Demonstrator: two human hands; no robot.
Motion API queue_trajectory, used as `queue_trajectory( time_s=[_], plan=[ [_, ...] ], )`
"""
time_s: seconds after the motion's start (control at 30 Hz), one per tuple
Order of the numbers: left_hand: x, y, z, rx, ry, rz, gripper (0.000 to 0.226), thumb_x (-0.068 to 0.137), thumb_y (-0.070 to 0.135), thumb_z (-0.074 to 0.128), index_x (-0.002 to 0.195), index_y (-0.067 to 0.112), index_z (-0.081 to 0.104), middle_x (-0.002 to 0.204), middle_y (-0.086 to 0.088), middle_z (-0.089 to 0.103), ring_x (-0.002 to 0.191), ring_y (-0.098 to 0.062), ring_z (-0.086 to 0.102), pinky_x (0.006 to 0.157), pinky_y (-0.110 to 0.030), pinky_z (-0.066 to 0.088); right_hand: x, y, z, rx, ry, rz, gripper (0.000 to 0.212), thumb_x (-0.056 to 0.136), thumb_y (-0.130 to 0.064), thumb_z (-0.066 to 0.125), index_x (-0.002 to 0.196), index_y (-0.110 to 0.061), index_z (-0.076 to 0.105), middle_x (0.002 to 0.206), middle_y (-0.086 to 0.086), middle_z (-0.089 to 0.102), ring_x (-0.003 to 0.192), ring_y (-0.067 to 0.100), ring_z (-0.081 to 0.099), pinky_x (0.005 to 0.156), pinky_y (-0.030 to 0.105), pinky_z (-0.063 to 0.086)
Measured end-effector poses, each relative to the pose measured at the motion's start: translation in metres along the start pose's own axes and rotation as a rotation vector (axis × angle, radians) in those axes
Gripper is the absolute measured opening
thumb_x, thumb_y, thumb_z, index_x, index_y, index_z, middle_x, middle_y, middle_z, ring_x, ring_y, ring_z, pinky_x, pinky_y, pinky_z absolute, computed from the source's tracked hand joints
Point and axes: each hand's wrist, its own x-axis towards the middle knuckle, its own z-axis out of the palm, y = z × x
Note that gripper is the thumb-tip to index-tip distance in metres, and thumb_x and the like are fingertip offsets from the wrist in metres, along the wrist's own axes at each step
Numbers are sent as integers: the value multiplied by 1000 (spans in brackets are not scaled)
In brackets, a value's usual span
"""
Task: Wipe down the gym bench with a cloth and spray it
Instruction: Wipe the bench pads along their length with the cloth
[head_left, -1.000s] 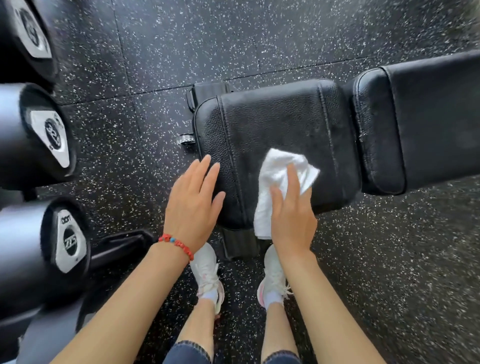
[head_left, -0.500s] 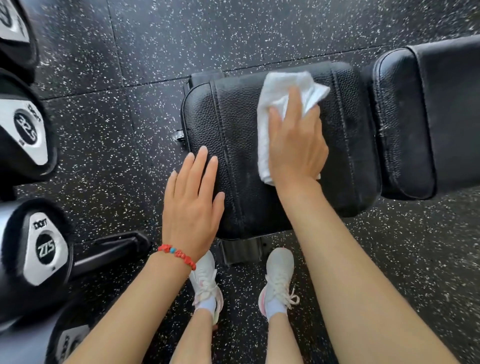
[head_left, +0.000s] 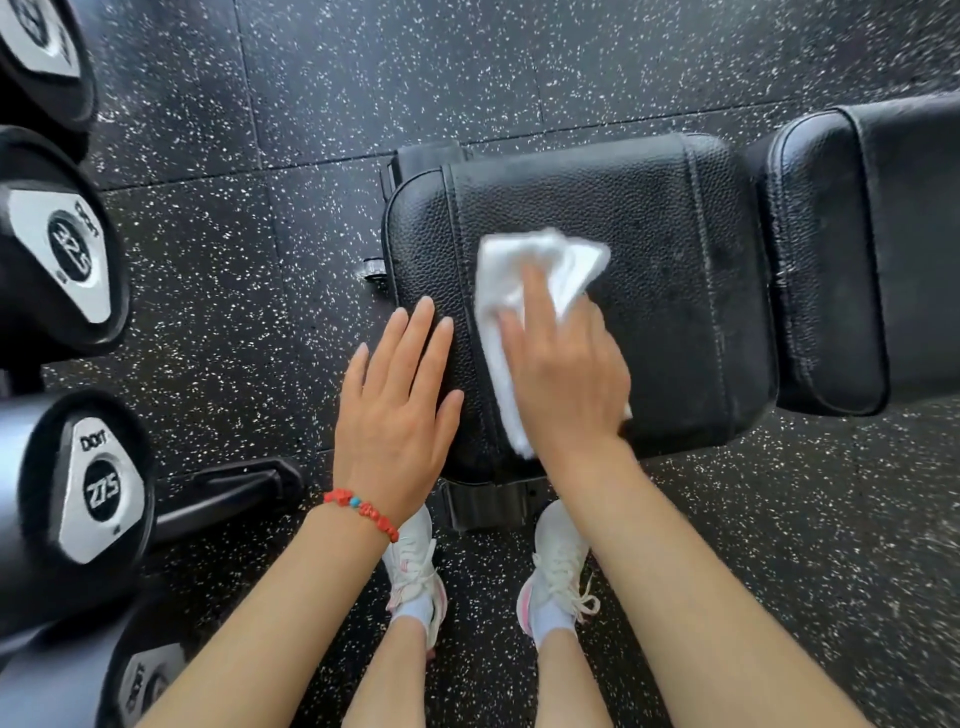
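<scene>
Cloth (head_left: 540, 265) is soft and limp. It lies on the bench (head_left: 649, 218) under our right hand (head_left: 566, 379), grip apart, fingers flat. Left hand (head_left: 395, 410) rests on the bench edge, grip apart. We judge flat palm pressure holds it best.

Looks steeply down from head height, wide-angle, onto the bench seat (head_left: 649, 208) and the speckled floor (head_left: 519, 78). Sits close above the left hand (head_left: 400, 410) and right hand (head_left: 566, 384), with shoes (head_left: 558, 561) below and dumbbell ends (head_left: 101, 488) along the left edge.
</scene>
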Motion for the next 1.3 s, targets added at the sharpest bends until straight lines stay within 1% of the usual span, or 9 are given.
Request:
queue_trajectory(
  time_s=[0.17,0.47,0.6,0.73,0.9,1.0,1.13,1.2,1.3],
  plan=[
    [-1,-1,3,19,18,0,50,93,27,36,138,5,38,148,-12,31,137,-27,27,105,-54,31,51,-20,16,85,-42,87,42,92,-36,46,121,-10,59,76,14,61,63,26,58,47,33,43],
    [-1,-1,3,24,31,1,51,93,27,37,138,5,37,149,-12,30,137,-27,26,105,-52,31,-36,8,-10,81,-65,-26,41,91,-41,49,115,-10,63,68,10,57,56,21,53,44,28,43],
    [0,1,4,29,37,-6,50,92,26,38,138,4,38,148,-14,31,137,-29,27,107,-52,29,-11,7,-3,105,-68,-43,44,88,-42,51,113,-8,64,69,12,60,55,22,55,44,29,43],
    [4,9,6,73,90,-22,49,92,24,39,136,2,40,147,-18,33,137,-31,26,112,-47,18,42,8,10,133,-62,3,45,89,-42,50,117,-10,62,73,12,61,60,23,57,45,30,43],
    [29,23,10,97,122,5,51,91,24,40,137,1,38,147,-20,31,138,-31,24,112,-46,16,57,20,19,66,-37,-87,47,89,-48,43,118,-16,62,69,8,61,56,19,56,40,28,41],
    [38,26,14,102,95,-15,54,91,27,38,138,1,36,148,-19,29,138,-32,23,112,-45,14,67,65,20,-88,-11,36,45,87,-51,45,111,-21,67,67,8,60,54,20,57,38,25,35],
    [38,27,18,74,125,-26,55,90,26,39,138,0,36,148,-20,30,138,-32,22,113,-46,14,70,110,20,31,-51,210,45,90,-45,48,123,-15,58,83,21,60,71,35,57,51,31,28],
    [38,28,19,70,139,-31,55,90,25,39,138,-1,36,148,-20,30,138,-31,22,113,-46,13,61,99,19,30,-29,223,42,90,-40,52,121,-12,60,81,21,60,67,34,58,51,29,27],
    [39,28,18,63,141,-26,54,90,25,38,138,-1,36,148,-20,30,138,-31,22,114,-44,12,25,69,7,-30,-35,78,39,89,-40,53,115,-14,65,67,10,59,54,22,55,42,25,30]
  ],
)
